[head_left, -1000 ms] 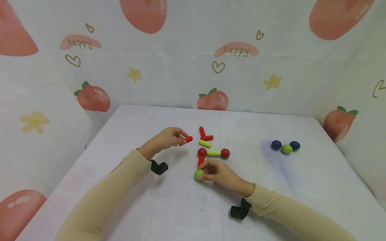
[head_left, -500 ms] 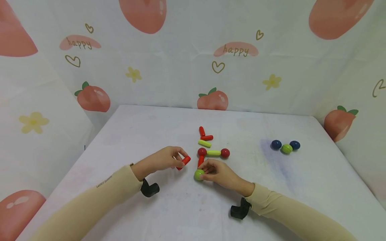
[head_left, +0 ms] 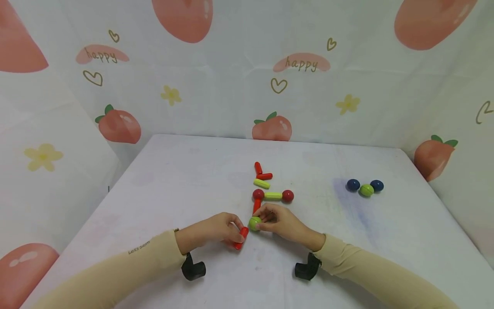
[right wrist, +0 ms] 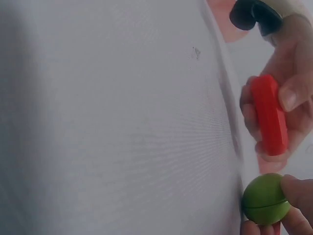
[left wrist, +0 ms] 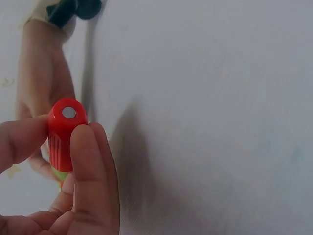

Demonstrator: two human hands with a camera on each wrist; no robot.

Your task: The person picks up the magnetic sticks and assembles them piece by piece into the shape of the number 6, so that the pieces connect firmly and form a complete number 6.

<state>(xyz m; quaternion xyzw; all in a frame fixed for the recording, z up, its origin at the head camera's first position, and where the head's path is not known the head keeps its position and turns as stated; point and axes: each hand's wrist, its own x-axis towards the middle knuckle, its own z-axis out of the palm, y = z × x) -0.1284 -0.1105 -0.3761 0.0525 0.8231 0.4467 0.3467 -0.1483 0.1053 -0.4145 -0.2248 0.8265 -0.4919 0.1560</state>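
Note:
My left hand (head_left: 221, 228) pinches a red rod (head_left: 243, 234) between thumb and fingers, just left of and nearer than the green ball. In the left wrist view a grey metal disc shows on the end of the red rod (left wrist: 62, 139). The right hand (head_left: 283, 223) holds the green ball (head_left: 254, 223) on the table. A second red rod (head_left: 257, 207) runs from this ball's side to a red ball (head_left: 258, 194); its near end is hidden by fingers. From there a yellow-green rod (head_left: 273, 196) leads to another red ball (head_left: 287, 196). In the right wrist view a small gap separates the held red rod (right wrist: 270, 115) from the green ball (right wrist: 266, 198).
Behind the joined pieces lie a loose yellow-green rod (head_left: 261, 183) and two red rods (head_left: 264, 176). Toward the right of the white table (head_left: 316, 171) sit two dark blue balls (head_left: 353, 185) and a green ball (head_left: 367, 190). A printed cloth hangs behind.
My left hand has come toward me with the red rod, then slightly right, turning it more upright and closer to the green ball. The right hand stays in place on that ball.

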